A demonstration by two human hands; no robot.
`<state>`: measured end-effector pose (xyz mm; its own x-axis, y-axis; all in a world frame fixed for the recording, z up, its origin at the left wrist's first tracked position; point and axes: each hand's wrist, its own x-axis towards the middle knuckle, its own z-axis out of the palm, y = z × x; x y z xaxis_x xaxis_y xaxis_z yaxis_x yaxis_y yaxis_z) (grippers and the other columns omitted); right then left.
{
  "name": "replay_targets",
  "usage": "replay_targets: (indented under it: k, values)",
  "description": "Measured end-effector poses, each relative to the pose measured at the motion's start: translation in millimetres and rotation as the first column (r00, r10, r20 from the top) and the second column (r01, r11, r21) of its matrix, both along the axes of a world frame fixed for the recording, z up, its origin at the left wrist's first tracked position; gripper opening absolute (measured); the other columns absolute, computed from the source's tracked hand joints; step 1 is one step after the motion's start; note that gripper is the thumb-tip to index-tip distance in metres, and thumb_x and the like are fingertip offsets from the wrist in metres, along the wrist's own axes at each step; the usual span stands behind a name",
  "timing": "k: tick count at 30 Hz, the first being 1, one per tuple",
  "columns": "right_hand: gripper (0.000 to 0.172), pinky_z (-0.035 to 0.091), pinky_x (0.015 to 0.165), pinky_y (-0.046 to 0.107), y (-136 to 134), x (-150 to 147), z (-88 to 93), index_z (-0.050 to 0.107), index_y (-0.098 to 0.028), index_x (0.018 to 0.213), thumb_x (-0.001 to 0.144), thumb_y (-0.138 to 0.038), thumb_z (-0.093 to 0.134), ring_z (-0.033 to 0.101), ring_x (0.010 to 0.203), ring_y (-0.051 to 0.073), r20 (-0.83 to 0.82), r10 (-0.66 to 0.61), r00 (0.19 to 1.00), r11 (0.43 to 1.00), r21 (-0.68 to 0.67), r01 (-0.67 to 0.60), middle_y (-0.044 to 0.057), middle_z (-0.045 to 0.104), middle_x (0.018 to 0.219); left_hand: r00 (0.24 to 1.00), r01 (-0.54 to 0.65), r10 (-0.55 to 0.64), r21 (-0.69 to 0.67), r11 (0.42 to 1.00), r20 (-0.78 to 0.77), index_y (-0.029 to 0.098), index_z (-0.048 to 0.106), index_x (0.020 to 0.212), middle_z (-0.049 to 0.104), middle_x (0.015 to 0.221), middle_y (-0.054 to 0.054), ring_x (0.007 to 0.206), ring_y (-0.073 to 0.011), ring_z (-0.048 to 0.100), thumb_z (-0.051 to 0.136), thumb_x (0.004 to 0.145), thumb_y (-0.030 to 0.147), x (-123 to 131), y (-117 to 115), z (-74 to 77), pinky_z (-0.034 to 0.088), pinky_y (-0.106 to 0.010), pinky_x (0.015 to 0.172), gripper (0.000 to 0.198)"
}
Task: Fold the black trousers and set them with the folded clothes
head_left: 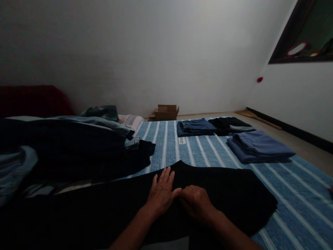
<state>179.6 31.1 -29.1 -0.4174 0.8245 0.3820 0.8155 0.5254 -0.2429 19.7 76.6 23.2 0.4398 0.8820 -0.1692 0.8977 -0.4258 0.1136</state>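
Note:
A pair of black trousers [221,187] lies spread sideways across the front of the bed, its outline rising to a point near the middle of the far edge. My left hand [161,191] rests flat on the cloth, fingers stretched out and the thumb reaching towards the other hand. Right beside it, my right hand [196,201] is closed, knuckles up, with its curled fingers pinching the black cloth. The fingertips of that hand are hidden beneath it. The two hands meet at the left thumb.
A heap of dark and light-blue clothes [78,146] covers the left side. Folded jeans [196,126], a folded dark garment [231,125] and a folded blue-purple garment [260,146] lie on the striped bedspread [163,142]. Behind stand a cardboard box [166,114] and a wall.

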Motion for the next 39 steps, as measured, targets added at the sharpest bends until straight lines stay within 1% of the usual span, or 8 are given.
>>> replay_targets:
  k: [3, 5, 12, 15, 23, 26, 32, 39]
  values:
    - [0.016, 0.029, 0.057, 0.028, 0.5, 0.6, -2.7, 0.056, -0.021, 0.074, 0.087, -0.019, 0.046, 0.054, 0.063, 0.014, 0.003, -0.006, 1.0, 1.0, -0.002, 0.006, 0.0, 0.062, 0.069, 1.0, -0.004, 0.004, -0.018, 1.0, -0.004, 0.012, 0.031, 0.143, 0.016, 0.153, -0.013, 0.141, -0.0253, 0.012, 0.041, 0.091, 0.04, -3.3, -12.1, 4.6, 0.016, -0.05, 0.113, 0.061]
    - [0.014, 0.029, 0.057, 0.027, 0.2, 1.3, -3.0, 0.055, -0.021, 0.074, 0.086, -0.019, 0.047, 0.054, 0.063, 0.013, -0.002, 0.0, 1.0, 1.0, -0.008, 0.0, -0.001, 0.062, 0.07, 1.0, -0.013, 0.013, -0.038, 0.999, 0.009, 0.012, 0.033, 0.143, 0.019, 0.153, -0.013, 0.141, -0.0257, 0.013, 0.043, 0.089, 0.037, -8.7, -24.9, 4.9, 0.017, -0.051, 0.113, 0.06]
    - [0.014, 0.031, 0.06, 0.025, -1.6, 2.5, -2.6, 0.057, -0.021, 0.079, 0.085, -0.016, 0.045, 0.055, 0.065, 0.013, -0.031, 0.002, 1.0, 1.0, -0.025, -0.003, -0.001, 0.062, 0.071, 0.997, -0.001, 0.01, -0.111, 0.994, 0.079, 0.015, 0.029, 0.145, 0.016, 0.153, -0.01, 0.141, -0.0271, 0.012, 0.043, 0.088, 0.049, -23.2, -69.7, -6.3, 0.016, -0.053, 0.113, 0.067]
    - [0.017, 0.031, 0.06, 0.025, -2.5, 3.6, -2.8, 0.057, -0.021, 0.077, 0.087, -0.016, 0.044, 0.055, 0.065, 0.013, -0.042, 0.0, 0.999, 0.999, -0.035, -0.002, 0.0, 0.061, 0.07, 0.997, -0.004, 0.012, -0.108, 0.994, 0.074, 0.015, 0.027, 0.145, 0.014, 0.153, -0.01, 0.141, -0.027, 0.01, 0.046, 0.087, 0.049, -21.7, -75.1, -8.7, 0.013, -0.054, 0.113, 0.07]
    - [0.022, 0.035, 0.061, 0.024, -7.2, 7.2, 0.9, 0.058, -0.02, 0.076, 0.089, -0.018, 0.041, 0.056, 0.066, 0.014, -0.06, 0.022, 0.998, 0.996, -0.087, -0.027, 0.001, 0.062, 0.07, 0.996, 0.001, 0.01, -0.124, 0.992, 0.091, 0.015, 0.027, 0.145, 0.011, 0.154, -0.01, 0.142, -0.0271, 0.006, 0.047, 0.087, 0.052, -15.3, -86.4, -2.1, 0.012, -0.053, 0.114, 0.072]
    - [0.022, 0.037, 0.062, 0.024, -8.0, 8.8, 1.2, 0.06, -0.021, 0.078, 0.09, -0.019, 0.04, 0.058, 0.068, 0.014, -0.056, 0.025, 0.998, 0.993, -0.113, -0.031, 0.002, 0.063, 0.073, 0.987, 0.048, -0.03, -0.114, 0.992, 0.157, 0.017, 0.024, 0.146, 0.009, 0.155, -0.008, 0.142, -0.025, 0.004, 0.039, 0.088, 0.06, -16.1, -94.4, -8.0, 0.011, -0.052, 0.115, 0.074]
    - [0.024, 0.042, 0.063, 0.024, -8.2, 12.8, -5.3, 0.063, -0.022, 0.084, 0.091, -0.023, 0.039, 0.061, 0.069, 0.014, -0.063, 0.04, 0.997, 0.992, -0.114, -0.047, 0.003, 0.066, 0.077, 0.974, 0.062, -0.042, -0.085, 0.994, 0.225, 0.016, 0.023, 0.146, 0.01, 0.155, -0.009, 0.143, -0.0247, 0.004, 0.022, 0.085, 0.072, -19.0, -99.3, -19.4, 0.005, -0.053, 0.115, 0.083]
    - [0.026, 0.049, 0.065, 0.024, -9.3, 20.0, -17.0, 0.065, -0.024, 0.088, 0.091, -0.027, 0.04, 0.065, 0.073, 0.015, -0.1, 0.075, 0.992, 0.994, -0.074, -0.083, 0.004, 0.07, 0.084, 0.95, 0.097, -0.05, -0.138, 0.986, 0.308, 0.012, 0.021, 0.146, 0.009, 0.154, -0.015, 0.142, -0.0267, 0.001, 0.022, 0.079, 0.079, -19.0, -106.8, -1.5, 0.002, -0.055, 0.114, 0.095]
